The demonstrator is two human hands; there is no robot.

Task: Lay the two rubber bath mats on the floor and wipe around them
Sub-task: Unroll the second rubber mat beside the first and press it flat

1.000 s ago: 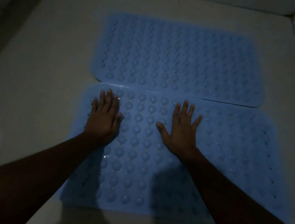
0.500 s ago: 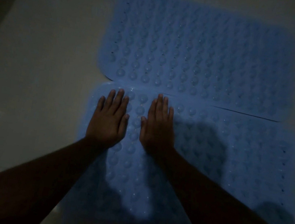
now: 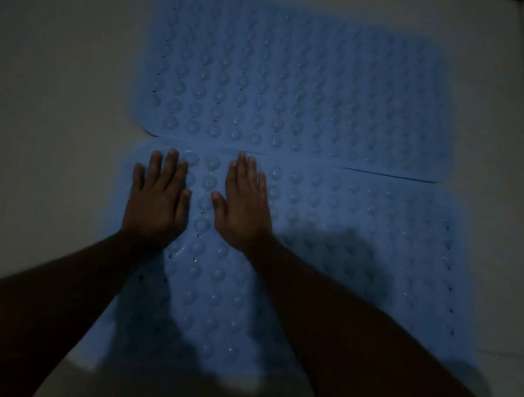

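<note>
Palms lie flat, fingers together and gripping nothing: the left hand presses the left end of the near mat, its little finger at the mat's left edge, and the right hand presses just beside it, a column of suction bumps between the two. This blue mat fills the lower middle of the frame on the pale floor; the far mat lies flat in the upper middle, the long edges of the two meeting along a thin dark seam. The step looks like seating the near mat, so it pays to press down firmly and work from the left end rightward, keeping the seam closed without overlap. Wiping has yet to begin, and no cloth shows. No brand, label or writing can be read in this dim light
</note>
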